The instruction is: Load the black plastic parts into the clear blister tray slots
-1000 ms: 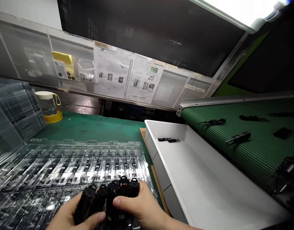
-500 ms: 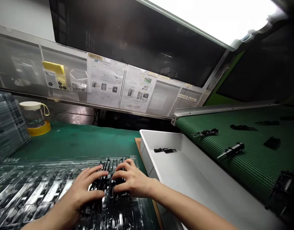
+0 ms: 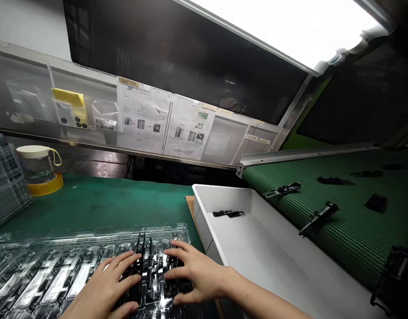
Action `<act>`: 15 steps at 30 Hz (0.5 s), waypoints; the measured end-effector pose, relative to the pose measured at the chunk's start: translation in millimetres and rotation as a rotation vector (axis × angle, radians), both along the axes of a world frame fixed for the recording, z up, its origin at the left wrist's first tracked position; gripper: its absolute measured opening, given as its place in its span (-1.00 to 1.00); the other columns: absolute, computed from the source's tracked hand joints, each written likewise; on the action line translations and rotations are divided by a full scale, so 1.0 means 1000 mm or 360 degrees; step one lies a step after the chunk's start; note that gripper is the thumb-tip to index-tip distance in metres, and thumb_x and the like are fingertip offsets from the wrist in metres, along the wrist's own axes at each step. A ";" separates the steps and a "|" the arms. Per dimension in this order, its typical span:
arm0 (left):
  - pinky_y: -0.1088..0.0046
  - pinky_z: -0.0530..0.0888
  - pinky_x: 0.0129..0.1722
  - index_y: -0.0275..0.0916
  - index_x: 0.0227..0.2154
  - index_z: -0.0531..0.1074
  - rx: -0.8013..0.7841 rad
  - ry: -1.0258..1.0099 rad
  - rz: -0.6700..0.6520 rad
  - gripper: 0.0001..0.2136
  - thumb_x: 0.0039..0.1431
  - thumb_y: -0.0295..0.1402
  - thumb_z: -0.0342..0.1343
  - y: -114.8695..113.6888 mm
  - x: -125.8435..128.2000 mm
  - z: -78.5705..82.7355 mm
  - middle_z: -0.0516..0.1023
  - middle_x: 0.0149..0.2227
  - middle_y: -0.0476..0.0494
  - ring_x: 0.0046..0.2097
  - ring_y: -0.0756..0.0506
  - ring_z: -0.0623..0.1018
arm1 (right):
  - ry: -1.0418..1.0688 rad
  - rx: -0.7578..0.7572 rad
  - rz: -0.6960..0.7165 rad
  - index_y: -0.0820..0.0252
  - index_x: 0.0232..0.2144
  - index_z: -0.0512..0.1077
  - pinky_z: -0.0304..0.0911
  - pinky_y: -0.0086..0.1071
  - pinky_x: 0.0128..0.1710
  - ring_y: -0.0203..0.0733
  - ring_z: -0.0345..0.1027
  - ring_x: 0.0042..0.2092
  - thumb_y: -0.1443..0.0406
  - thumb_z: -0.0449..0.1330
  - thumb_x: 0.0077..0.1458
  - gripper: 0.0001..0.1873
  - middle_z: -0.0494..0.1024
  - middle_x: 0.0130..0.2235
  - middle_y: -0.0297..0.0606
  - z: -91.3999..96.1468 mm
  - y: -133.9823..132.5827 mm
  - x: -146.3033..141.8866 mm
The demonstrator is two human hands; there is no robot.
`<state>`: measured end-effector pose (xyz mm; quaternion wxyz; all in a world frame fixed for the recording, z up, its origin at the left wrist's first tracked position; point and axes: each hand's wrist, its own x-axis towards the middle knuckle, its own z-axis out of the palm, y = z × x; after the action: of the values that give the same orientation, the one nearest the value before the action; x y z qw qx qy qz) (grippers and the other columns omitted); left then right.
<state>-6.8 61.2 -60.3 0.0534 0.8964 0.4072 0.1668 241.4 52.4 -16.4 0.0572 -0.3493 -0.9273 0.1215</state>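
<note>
Black parts: we are pressing a row of long black plastic parts (image 3: 150, 270) into the slots at the right end of the clear blister tray (image 3: 57, 270). They are lying flat, side by side, their long axes running from the tray's near edge toward its far edge.

Left hand: our left hand (image 3: 107, 288) is resting palm down on the parts toward the tray's middle, fingers (image 3: 124, 261) spread flat and pointing toward the far edge. It is gripping nothing, only bearing down.

Right hand: our right hand (image 3: 193, 274) is lying flat on the parts nearest the tray's right edge, fingers pointing left across them, the thumb curling under at the near side. We cannot tell whether it is pinching a part or only pressing.

Key relation: the parts are sitting directly under both sets of fingers, touching them; the right hand is covering the outermost slots, the left the slots just inboard.

Tray surroundings: the tray's other slots, to the left, are looking unfilled and glinting.

Right of the tray: a white bin (image 3: 290, 283) is holding one small black piece (image 3: 228, 213) near its far end. Beyond the bin, a green ribbed conveyor belt (image 3: 356, 230) is carrying scattered black parts.

Behind the tray: a jar with a cream lid (image 3: 37, 166) is standing on the green mat (image 3: 100, 208), well apart from the tray.
</note>
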 end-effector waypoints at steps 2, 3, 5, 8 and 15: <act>0.17 0.35 -0.16 0.07 -0.31 0.32 0.0146 -0.0004 -0.0022 -0.80 -0.05 -0.13 -0.01 0.000 0.002 -0.003 0.24 -0.01 0.03 -0.02 -0.20 0.25 | 0.0009 0.0073 0.0087 0.18 -0.28 0.39 -0.23 -0.25 0.08 -0.12 -0.24 0.13 0.12 0.05 -0.10 -0.65 0.13 0.05 -0.21 -0.004 0.002 -0.003; 0.18 0.36 -0.19 0.02 -0.33 0.34 0.0202 0.0002 -0.0028 -0.81 -0.05 -0.14 0.00 0.000 0.002 -0.005 0.26 -0.03 -0.04 -0.05 -0.21 0.28 | 0.0000 0.0100 0.0117 0.19 -0.31 0.41 -0.24 -0.27 0.08 -0.13 -0.25 0.13 0.15 0.04 -0.08 -0.68 0.14 0.05 -0.23 -0.006 0.004 -0.005; 0.17 0.37 -0.24 -0.03 -0.38 0.36 0.0250 0.0044 -0.0027 -0.84 -0.05 -0.17 0.02 0.000 0.002 -0.007 0.28 -0.05 -0.11 -0.09 -0.23 0.30 | -0.0025 0.0127 0.0130 0.17 -0.34 0.42 -0.18 -0.26 0.07 -0.12 -0.29 0.14 0.18 0.02 -0.08 -0.71 0.16 0.04 -0.30 -0.008 0.006 -0.006; 0.16 0.36 -0.27 -0.01 -0.38 0.35 0.0195 0.0083 0.0001 -0.84 -0.07 -0.17 0.05 0.000 0.000 -0.008 0.23 -0.02 -0.11 -0.09 -0.26 0.28 | -0.0033 0.0082 0.0032 0.11 -0.28 0.38 -0.14 -0.14 0.03 -0.07 -0.31 0.14 0.13 0.06 -0.15 -0.65 0.11 0.07 -0.31 -0.007 0.005 -0.005; 0.12 0.29 -0.12 0.15 -0.06 0.08 -0.0254 -0.0017 0.0300 -0.56 -0.06 0.02 -0.11 -0.001 -0.016 -0.003 0.12 0.05 -0.01 0.01 -0.22 0.19 | 0.0039 -0.0075 -0.0142 0.12 -0.15 0.29 -0.13 -0.08 0.02 -0.02 -0.24 0.12 0.04 0.13 -0.25 -0.45 0.09 0.07 -0.18 -0.005 -0.005 -0.002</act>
<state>-22.7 60.4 -63.1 0.1109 0.8461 0.5014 0.1430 238.9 47.5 -21.4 0.0657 -0.3900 -0.9070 0.1449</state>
